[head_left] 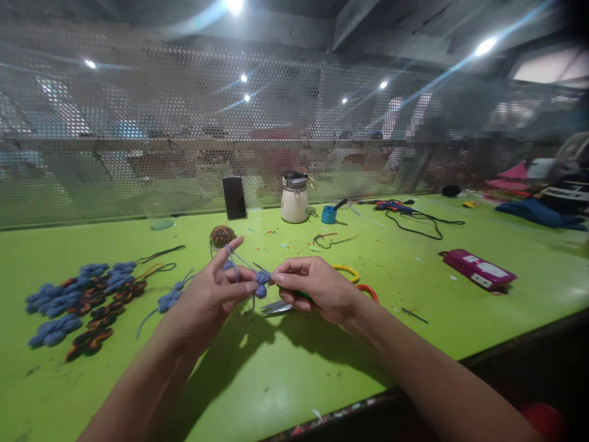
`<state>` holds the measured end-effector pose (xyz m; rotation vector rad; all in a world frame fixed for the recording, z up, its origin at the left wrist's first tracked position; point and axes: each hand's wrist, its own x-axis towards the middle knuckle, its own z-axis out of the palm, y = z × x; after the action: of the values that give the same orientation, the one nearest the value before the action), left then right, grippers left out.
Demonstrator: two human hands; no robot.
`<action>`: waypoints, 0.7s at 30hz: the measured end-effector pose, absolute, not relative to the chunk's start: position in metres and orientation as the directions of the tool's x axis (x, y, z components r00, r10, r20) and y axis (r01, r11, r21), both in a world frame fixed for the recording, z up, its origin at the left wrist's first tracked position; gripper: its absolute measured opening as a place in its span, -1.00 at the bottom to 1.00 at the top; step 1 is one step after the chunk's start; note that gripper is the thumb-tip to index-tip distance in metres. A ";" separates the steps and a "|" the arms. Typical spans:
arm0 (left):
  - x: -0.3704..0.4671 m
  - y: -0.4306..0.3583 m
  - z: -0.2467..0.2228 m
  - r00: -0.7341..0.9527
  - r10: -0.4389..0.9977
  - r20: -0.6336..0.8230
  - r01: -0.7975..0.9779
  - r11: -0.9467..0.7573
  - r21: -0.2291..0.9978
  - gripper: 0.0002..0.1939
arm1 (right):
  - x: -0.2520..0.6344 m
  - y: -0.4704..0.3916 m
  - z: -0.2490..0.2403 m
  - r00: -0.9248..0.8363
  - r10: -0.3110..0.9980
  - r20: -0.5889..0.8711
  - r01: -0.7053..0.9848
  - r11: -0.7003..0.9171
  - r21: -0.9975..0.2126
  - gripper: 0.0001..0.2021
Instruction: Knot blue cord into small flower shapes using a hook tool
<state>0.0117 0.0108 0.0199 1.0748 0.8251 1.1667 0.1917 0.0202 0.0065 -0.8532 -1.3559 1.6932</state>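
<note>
My left hand [214, 285] pinches a small purple-blue crochet piece [261, 283] between thumb and fingers. Its index finger is raised, with a strand of matching yarn [233, 261] looped over it. My right hand [313, 285] is closed at the piece's right side around a crochet hook, mostly hidden by the fingers; its thin tip [256, 266] shows above the piece. Below the right hand lie scissors [275, 307] with yellow and red handles, partly covered. A multicoloured yarn ball [223, 236] sits behind my left hand. Beside the left wrist rests another blue crochet piece [170, 298].
Blue and dark-orange crochet flowers [85, 301] lie at left on the green table [285, 393]. Along the back stand a phone [234, 197], a white jug [294, 199] and a blue pot [329, 214]. A glue gun [398, 208] and a purple box [478, 269] are at right.
</note>
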 end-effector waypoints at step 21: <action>0.012 0.010 0.021 0.207 0.978 0.003 -0.312 0.063 0.948 0.01 | 0.191 0.018 0.008 -0.450 0.893 -0.023 -0.153 -0.102 -0.983 -0.84</action>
<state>0.0116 0.0102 0.0207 1.0406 0.8399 1.1727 0.1910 0.0183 0.0081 -0.8680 -1.3677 1.6682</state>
